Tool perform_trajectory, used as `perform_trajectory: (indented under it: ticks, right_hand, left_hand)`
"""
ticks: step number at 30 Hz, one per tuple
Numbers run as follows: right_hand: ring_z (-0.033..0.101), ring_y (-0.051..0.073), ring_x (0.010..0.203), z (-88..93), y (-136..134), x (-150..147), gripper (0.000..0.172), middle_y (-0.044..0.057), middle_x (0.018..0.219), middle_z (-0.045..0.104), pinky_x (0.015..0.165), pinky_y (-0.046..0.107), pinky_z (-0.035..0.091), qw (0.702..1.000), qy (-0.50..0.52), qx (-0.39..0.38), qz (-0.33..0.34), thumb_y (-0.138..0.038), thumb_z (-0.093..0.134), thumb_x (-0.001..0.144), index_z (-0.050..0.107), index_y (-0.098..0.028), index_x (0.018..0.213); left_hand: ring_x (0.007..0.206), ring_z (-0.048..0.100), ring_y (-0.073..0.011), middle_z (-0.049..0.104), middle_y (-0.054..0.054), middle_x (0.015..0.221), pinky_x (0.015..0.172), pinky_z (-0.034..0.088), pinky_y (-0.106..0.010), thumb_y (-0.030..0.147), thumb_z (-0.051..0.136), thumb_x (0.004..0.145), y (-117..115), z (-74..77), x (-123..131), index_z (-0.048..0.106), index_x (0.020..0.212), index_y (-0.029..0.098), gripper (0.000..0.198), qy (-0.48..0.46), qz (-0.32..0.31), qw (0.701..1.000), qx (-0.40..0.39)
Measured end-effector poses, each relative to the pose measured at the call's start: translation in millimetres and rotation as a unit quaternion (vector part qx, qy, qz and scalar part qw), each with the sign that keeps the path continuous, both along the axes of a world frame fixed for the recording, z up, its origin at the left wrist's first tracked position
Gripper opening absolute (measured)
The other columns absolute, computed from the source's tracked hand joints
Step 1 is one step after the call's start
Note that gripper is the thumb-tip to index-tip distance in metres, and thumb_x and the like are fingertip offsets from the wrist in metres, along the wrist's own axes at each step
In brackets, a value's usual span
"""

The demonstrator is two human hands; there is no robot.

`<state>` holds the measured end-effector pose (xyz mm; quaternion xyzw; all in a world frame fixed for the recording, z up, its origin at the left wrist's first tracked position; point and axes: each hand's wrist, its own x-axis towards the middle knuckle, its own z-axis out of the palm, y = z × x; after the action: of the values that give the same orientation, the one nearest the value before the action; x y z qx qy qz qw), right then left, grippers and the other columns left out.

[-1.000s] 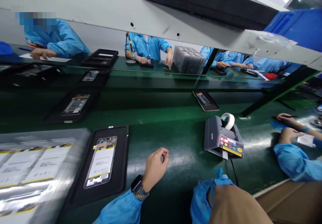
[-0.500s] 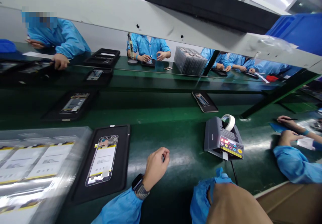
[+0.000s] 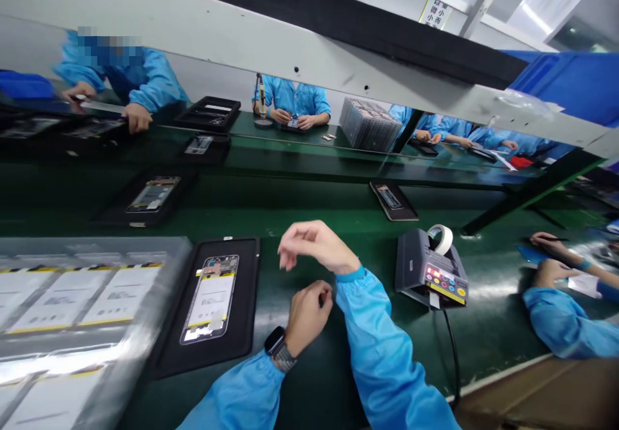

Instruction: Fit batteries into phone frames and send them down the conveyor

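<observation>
My left hand [image 3: 309,314], with a dark watch [image 3: 275,342] at its wrist, is closed just above the green bench; what its curled fingers hold, if anything, is hidden. My right hand [image 3: 319,246] is raised beyond it, fingers loosely bent and apart, pointing left, with nothing visible in them. To the left of both hands lies an opened smartphone [image 3: 213,301] in a black tray [image 3: 244,314]. Its white battery [image 3: 210,298] and upper board show. Right of my right arm stands a grey tape dispenser [image 3: 411,262] with a roll of white tape [image 3: 441,242] on top.
A clear plastic tray [image 3: 111,243] of white batteries fills the near left. Other opened phones lie on black trays [image 3: 394,201] farther back. Co-workers in blue sit across the bench, and another person's arm [image 3: 556,314] rests at right. A metal beam [image 3: 333,69] crosses overhead.
My right hand has come forward and left from beside the tape dispenser to above my left hand. The left hand stays curled. The view has shifted slightly.
</observation>
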<state>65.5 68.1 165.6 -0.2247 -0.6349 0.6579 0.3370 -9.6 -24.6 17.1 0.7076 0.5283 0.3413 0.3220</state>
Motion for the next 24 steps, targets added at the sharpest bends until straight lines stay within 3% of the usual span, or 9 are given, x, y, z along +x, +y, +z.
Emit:
perform_trajectory:
  ticks: [2, 4, 7, 9, 11, 15, 18, 21, 24]
  right_hand:
    - [0.063, 0.015, 0.054, -36.8, 24.9, -12.7, 0.034, 0.003, 0.067, 0.070, 0.054, 0.024, 0.051, 0.984, -0.043, -0.006, -0.174, -0.051, 0.079, 0.083, 0.068, -0.018, 0.082]
    - [0.059, 0.015, 0.050, -69.4, 45.3, -16.0, 0.026, 0.001, 0.060, 0.066, 0.049, 0.023, 0.047, 0.937, -0.119, -0.007, -0.330, -0.043, 0.075, 0.081, 0.066, -0.019, 0.080]
    - [0.059, 0.017, 0.055, -96.9, 74.0, -2.4, 0.014, 0.002, 0.063, 0.065, 0.050, 0.024, 0.046, 0.870, -0.185, 0.003, -0.457, -0.033, 0.065, 0.082, 0.063, -0.019, 0.084]
    - [0.063, 0.019, 0.066, -100.3, 96.4, 16.4, 0.011, 0.005, 0.074, 0.069, 0.060, 0.027, 0.050, 0.818, -0.221, 0.018, -0.531, -0.028, 0.060, 0.083, 0.062, -0.018, 0.088]
    - [0.066, 0.023, 0.084, -96.4, 121.1, 40.7, 0.012, 0.011, 0.092, 0.071, 0.076, 0.031, 0.052, 0.747, -0.267, 0.038, -0.608, -0.023, 0.057, 0.083, 0.061, -0.017, 0.093]
    - [0.053, 0.034, 0.120, -83.6, 163.1, 98.9, 0.028, 0.025, 0.123, 0.062, 0.102, 0.042, 0.042, 0.611, -0.375, 0.071, -0.693, -0.015, 0.061, 0.079, 0.061, -0.012, 0.107]
    - [0.046, 0.039, 0.127, -78.4, 181.2, 144.5, 0.041, 0.032, 0.134, 0.052, 0.105, 0.049, 0.037, 0.527, -0.442, 0.067, -0.723, -0.012, 0.067, 0.077, 0.059, -0.008, 0.117]
    - [0.047, 0.041, 0.124, -79.8, 193.3, 184.7, 0.045, 0.035, 0.133, 0.049, 0.101, 0.054, 0.038, 0.448, -0.489, 0.032, -0.748, -0.015, 0.069, 0.080, 0.058, -0.007, 0.122]
    - [0.052, 0.041, 0.114, -87.7, 202.5, 214.1, 0.043, 0.034, 0.124, 0.054, 0.093, 0.056, 0.042, 0.405, -0.530, 0.005, -0.745, -0.025, 0.072, 0.083, 0.062, -0.007, 0.120]
  left_hand:
    - [0.074, 0.063, -0.0165, 0.068, 0.000, 0.079, 0.069, 0.036, -0.027, 0.012, 0.055, 0.090, 0.6, 3.0, -0.7, 0.065, 0.086, 0.020, 0.013, 0.011, -0.017, 1.000, -0.004]
    - [0.074, 0.062, -0.0169, 0.067, 0.000, 0.078, 0.067, 0.033, -0.028, 0.012, 0.056, 0.090, 0.8, 5.1, -0.7, 0.063, 0.083, 0.020, 0.013, 0.025, -0.011, 1.000, -0.009]
    - [0.075, 0.063, -0.0167, 0.068, 0.000, 0.080, 0.068, 0.033, -0.028, 0.011, 0.056, 0.090, 0.4, 6.6, 0.3, 0.065, 0.084, 0.021, 0.014, 0.023, -0.012, 0.999, -0.018]
    - [0.077, 0.063, -0.0162, 0.069, 0.001, 0.081, 0.070, 0.034, -0.028, 0.009, 0.056, 0.089, 0.1, 7.0, 1.0, 0.067, 0.089, 0.021, 0.016, 0.010, -0.016, 1.000, -0.022]
    - [0.077, 0.063, -0.0158, 0.069, 0.002, 0.081, 0.071, 0.034, -0.028, 0.009, 0.056, 0.088, -0.1, 7.6, 1.4, 0.067, 0.091, 0.022, 0.017, 0.003, -0.017, 1.000, -0.026]
    - [0.076, 0.063, -0.0160, 0.069, 0.002, 0.080, 0.070, 0.034, -0.028, 0.011, 0.056, 0.090, -0.9, 8.6, 1.4, 0.067, 0.090, 0.022, 0.016, 0.005, -0.015, 0.999, -0.028]
    - [0.077, 0.063, -0.0165, 0.070, 0.001, 0.082, 0.069, 0.034, -0.029, 0.010, 0.055, 0.089, -1.6, 8.3, 1.4, 0.066, 0.089, 0.022, 0.016, 0.007, -0.018, 0.999, -0.029]
    - [0.077, 0.064, -0.0171, 0.071, 0.000, 0.085, 0.068, 0.034, -0.030, 0.011, 0.055, 0.089, -2.4, 6.9, 2.5, 0.066, 0.090, 0.022, 0.015, 0.003, -0.016, 0.999, -0.038]
    - [0.079, 0.064, -0.0178, 0.072, -0.001, 0.087, 0.070, 0.035, -0.032, 0.013, 0.054, 0.090, -3.5, 6.4, 4.2, 0.065, 0.091, 0.022, 0.015, -0.003, -0.013, 0.999, -0.045]
